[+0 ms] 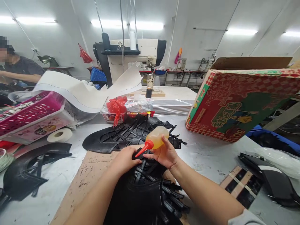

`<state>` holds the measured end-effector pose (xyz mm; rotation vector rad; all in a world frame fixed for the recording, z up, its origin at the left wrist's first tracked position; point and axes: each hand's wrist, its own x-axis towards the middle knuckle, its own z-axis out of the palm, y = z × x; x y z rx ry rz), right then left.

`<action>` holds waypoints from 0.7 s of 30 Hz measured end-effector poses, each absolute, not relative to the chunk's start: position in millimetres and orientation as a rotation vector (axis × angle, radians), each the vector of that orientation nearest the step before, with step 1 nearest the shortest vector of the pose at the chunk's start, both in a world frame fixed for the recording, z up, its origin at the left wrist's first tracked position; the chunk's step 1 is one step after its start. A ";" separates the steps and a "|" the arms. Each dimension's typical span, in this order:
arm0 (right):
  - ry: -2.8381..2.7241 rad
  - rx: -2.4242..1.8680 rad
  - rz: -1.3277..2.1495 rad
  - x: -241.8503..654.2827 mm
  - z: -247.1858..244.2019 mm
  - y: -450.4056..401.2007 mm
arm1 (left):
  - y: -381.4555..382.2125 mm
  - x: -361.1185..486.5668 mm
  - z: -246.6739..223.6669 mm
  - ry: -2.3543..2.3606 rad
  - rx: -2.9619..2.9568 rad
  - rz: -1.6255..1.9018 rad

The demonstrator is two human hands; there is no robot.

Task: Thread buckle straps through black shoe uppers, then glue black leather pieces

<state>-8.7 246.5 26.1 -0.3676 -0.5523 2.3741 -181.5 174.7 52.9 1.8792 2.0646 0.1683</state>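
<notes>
My right hand (167,153) grips a clear squeeze bottle (159,134) of yellow liquid. Its red nozzle (144,148) tilts down to the left and its tip is near my left thumb. My left hand (125,161) pinches the edge of a black leather shoe upper (138,197) with crossing straps, which lies on brown cardboard (78,179); what lies under the fingers is partly hidden. Just beyond my hands rests a stack of similar black strappy uppers (103,139).
A red-and-green carton (234,106) leans at the right. At the left are a pink basket (30,107), a tape roll (59,135) and another black upper (24,175). A sewing machine (140,54) stands behind a small box with a red bag (116,107). A person (21,67) sits far left.
</notes>
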 end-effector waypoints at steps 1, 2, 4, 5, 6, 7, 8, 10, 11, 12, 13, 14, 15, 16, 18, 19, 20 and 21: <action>-0.562 -0.400 2.383 -11.1 24.2 245.8 | 173.4 -180.6 52.7 2.075 1.907 0.138; -0.568 -0.426 2.387 -12.0 22.5 245.2 | 172.2 -179.3 52.3 2.089 1.938 0.101; -0.569 -0.453 2.383 -9.9 19.6 244.0 | 170.5 -175.2 50.7 2.120 1.993 0.024; -0.567 -0.456 2.374 -7.7 18.7 243.4 | 169.9 -172.7 49.9 2.137 2.006 -0.003; -0.564 -0.458 2.364 -5.2 18.1 242.8 | 169.5 -170.2 49.3 2.150 2.005 -0.017; -0.562 -0.460 2.353 -2.7 17.9 242.2 | 169.1 -167.9 49.1 2.160 1.997 -0.027; -0.562 -0.464 2.345 -0.6 18.1 241.5 | 168.7 -166.1 49.3 2.165 1.993 -0.039; -0.570 -0.460 2.334 2.4 19.6 240.7 | 167.6 -164.5 50.6 2.150 2.003 -0.051; -0.580 -0.449 2.324 3.3 20.8 241.2 | 166.8 -164.7 51.3 2.130 2.023 -0.040; -0.591 -0.434 2.305 4.1 22.0 242.7 | 166.1 -165.5 51.6 2.109 2.049 -0.017; -0.606 -0.420 2.277 4.9 23.1 245.5 | 165.3 -166.8 51.3 2.097 2.074 0.018; -0.624 -0.412 2.239 6.0 23.7 249.6 | 164.7 -168.3 50.3 2.096 2.087 0.060; -0.643 -0.414 2.190 7.5 23.7 255.2 | 164.4 -170.1 48.6 2.102 2.082 0.097; -0.663 -0.427 2.135 9.3 22.7 261.8 | 164.4 -171.8 46.4 2.113 2.059 0.124; -0.711 -0.481 2.025 13.6 18.4 276.4 | 165.5 -175.2 41.1 2.124 1.980 0.163; -0.739 -0.512 1.976 15.8 15.4 283.4 | 166.7 -176.8 38.6 2.114 1.938 0.191; -0.768 -0.540 1.937 17.8 12.1 289.5 | 168.1 -178.4 36.3 2.100 1.900 0.231; -0.796 -0.562 1.910 19.4 9.1 294.4 | 169.8 -180.0 34.5 2.087 1.865 0.281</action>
